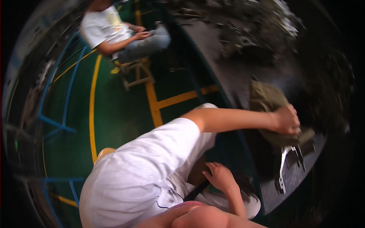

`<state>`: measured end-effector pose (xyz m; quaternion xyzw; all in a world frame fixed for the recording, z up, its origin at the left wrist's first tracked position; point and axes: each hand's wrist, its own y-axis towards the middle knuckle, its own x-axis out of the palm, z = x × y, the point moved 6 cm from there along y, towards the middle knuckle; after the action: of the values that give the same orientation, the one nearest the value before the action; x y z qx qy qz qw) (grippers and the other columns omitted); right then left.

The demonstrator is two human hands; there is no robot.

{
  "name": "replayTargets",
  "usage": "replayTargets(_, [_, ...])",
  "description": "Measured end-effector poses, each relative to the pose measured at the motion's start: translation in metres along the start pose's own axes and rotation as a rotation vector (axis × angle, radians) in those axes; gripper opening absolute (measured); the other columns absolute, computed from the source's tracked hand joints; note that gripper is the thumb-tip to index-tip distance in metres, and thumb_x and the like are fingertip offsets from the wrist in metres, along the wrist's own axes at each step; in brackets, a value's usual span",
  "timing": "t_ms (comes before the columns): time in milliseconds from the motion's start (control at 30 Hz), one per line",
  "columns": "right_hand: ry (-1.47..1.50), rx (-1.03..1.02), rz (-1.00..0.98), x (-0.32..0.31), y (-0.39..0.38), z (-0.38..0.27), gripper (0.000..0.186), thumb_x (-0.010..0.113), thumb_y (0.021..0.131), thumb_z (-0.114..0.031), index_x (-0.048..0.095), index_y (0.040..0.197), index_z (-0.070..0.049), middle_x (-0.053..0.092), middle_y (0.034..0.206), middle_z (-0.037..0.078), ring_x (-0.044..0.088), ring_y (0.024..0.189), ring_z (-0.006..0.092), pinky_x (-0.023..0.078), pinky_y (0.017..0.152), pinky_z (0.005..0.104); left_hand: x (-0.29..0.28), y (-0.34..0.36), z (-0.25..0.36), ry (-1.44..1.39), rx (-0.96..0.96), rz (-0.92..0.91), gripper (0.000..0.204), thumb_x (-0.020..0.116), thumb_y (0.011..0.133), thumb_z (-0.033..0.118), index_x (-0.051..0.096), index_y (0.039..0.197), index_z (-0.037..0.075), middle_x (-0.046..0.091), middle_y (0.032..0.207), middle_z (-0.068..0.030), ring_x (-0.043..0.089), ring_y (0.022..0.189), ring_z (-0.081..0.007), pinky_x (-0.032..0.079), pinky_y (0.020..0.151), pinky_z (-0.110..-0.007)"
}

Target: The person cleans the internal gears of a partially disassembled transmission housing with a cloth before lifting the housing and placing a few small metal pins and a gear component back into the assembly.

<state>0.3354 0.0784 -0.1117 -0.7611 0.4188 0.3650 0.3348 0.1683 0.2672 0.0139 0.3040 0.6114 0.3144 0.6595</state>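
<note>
My left arm reaches across to the right, over the dark edge of a grey work surface (272,193). At its end my left hand (286,119) is closed, its fingers curled on an olive-green cloth item (266,95) that looks limp and folded; motion blur hides its exact kind. Just below the cloth, a silvery metal bracket-like part (283,167) with thin legs rests on the surface. My right hand (221,176) hovers or rests by my lap, fingers loosely spread with nothing seen in them. A dark strap-like strip (197,190) lies near it.
Blurred, shiny metal parts (247,38) are heaped at the far end of the work surface. Beyond my left side, another person (110,30) in a white shirt sits on a wooden stool (137,76). Yellow lines (92,110) cross the green floor; blue metal frames (70,87) stand at left.
</note>
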Motion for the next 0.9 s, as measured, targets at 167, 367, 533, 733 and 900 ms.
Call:
replayTargets(167, [0.038,0.106,-0.054,0.0,-0.004,0.003,0.041,0.062,0.086,-0.029,0.059,0.118,-0.004,0.064,0.104,0.018,0.062,0.097,0.0353,0.05,0.086,0.0407,-0.002,-0.003,0.004,0.036,-0.017,-0.06,0.044,0.046,0.087,0.046,0.068,0.068,0.012,0.065,0.069,-0.0052,0.059,0.074,-0.0234,0.041,0.074,-0.036])
replayTargets(367, [0.058,0.178,-0.093,-0.007,-0.004,0.004,0.04,0.061,0.087,-0.03,0.06,0.117,-0.003,0.064,0.106,0.018,0.062,0.096,0.0352,0.05,0.085,0.0408,0.004,0.003,0.003,0.048,-0.094,-0.098,0.044,0.046,0.087,0.045,0.07,0.07,0.012,0.066,0.069,-0.0053,0.06,0.073,-0.0234,0.04,0.073,-0.035])
replayTargets(533, [0.015,0.174,-0.082,-0.005,-0.007,0.007,0.04,0.061,0.086,-0.029,0.06,0.117,-0.003,0.064,0.106,0.018,0.063,0.096,0.0352,0.051,0.084,0.0407,-0.002,0.008,0.002,0.017,-0.064,-0.03,0.046,0.046,0.087,0.047,0.071,0.07,0.012,0.065,0.068,-0.0057,0.06,0.073,-0.0231,0.04,0.072,-0.035])
replayTargets(733, [0.017,0.162,-0.046,-0.01,-0.004,0.004,0.041,0.063,0.085,-0.029,0.06,0.116,-0.002,0.065,0.104,0.018,0.063,0.095,0.035,0.051,0.084,0.0402,0.01,0.007,0.001,0.048,-0.13,-0.133,0.05,0.044,0.086,0.048,0.071,0.067,0.01,0.065,0.065,-0.0067,0.061,0.069,-0.0231,0.042,0.072,-0.035])
replayTargets(900, [0.014,0.16,-0.021,-0.01,-0.004,0.007,0.04,0.063,0.085,-0.028,0.06,0.116,-0.002,0.065,0.101,0.017,0.063,0.092,0.035,0.051,0.083,0.0403,0.012,0.014,0.0,0.045,-0.136,-0.214,0.05,0.044,0.085,0.047,0.07,0.063,0.01,0.064,0.062,-0.0069,0.061,0.069,-0.0227,0.041,0.072,-0.035])
